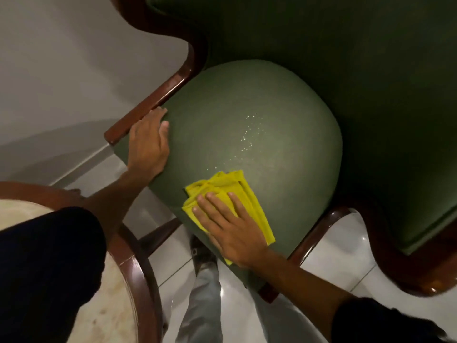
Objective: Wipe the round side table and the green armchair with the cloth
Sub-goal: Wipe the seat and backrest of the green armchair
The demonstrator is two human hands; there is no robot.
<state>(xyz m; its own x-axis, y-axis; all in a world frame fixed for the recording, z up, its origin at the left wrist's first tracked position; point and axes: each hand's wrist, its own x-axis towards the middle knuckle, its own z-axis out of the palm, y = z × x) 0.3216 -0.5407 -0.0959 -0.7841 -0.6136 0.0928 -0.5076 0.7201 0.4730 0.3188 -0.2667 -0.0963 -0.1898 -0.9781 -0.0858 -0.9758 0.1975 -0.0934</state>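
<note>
The green armchair (259, 100) fills the middle and right, its rounded seat cushion facing me between dark wooden arms. A scatter of small white specks lies on the cushion. My right hand (232, 229) lies flat on a folded yellow cloth (249, 196), pressing it against the cushion's near edge. My left hand (148, 142) rests open on the cushion's left side, its fingertips at the wooden arm (153, 100). The round side table (138, 271), pale stone top with a dark wood rim, sits at the lower left, partly hidden by my left sleeve.
A grey wall stands at the upper left behind the chair. Glossy white floor tiles (333, 251) show below the seat. My legs and one shoe (202, 253) stand between the table and the chair's front.
</note>
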